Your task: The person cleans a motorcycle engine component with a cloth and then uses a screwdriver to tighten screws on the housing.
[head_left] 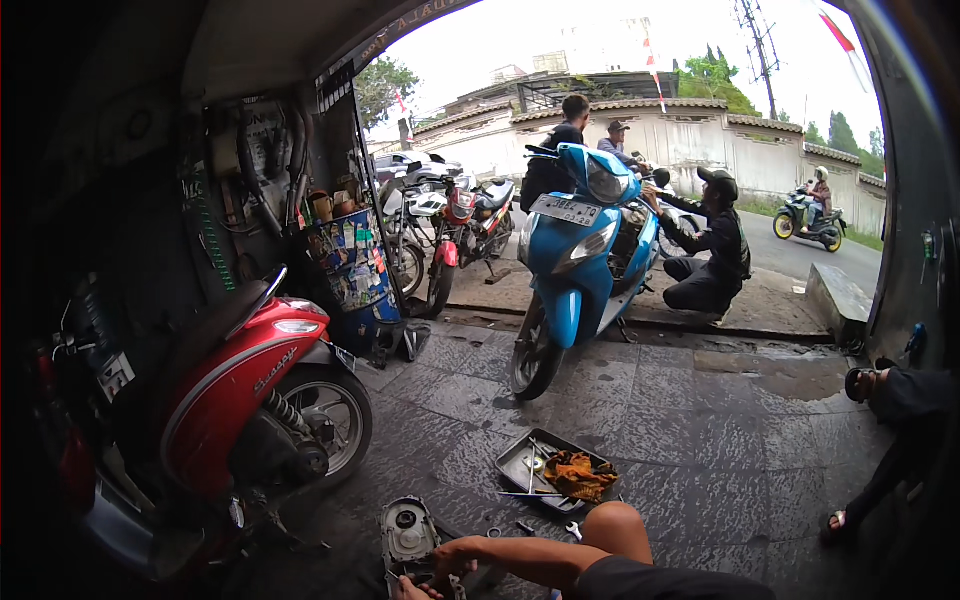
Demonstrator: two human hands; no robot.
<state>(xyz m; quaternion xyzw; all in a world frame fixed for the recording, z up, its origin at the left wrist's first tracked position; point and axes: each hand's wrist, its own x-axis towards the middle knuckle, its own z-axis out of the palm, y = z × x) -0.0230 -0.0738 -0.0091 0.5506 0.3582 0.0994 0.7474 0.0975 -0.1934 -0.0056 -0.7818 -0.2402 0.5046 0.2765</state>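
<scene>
A grey round-ended engine cover lies on the dark stone floor beside the red scooter. My right hand reaches across from the right on a bare forearm, and its fingers close on the cover's lower right edge. My left hand shows only in part at the bottom edge, just under the cover, and its fingers are cut off. My bare knee rises next to a flat metal tray that holds an orange rag and a few slim tools.
A blue scooter stands at the doorway, and a person in black crouches beside it. Another person sits low at the right wall. A blue drum and parked motorbikes stand at the left. Small parts lie by the tray.
</scene>
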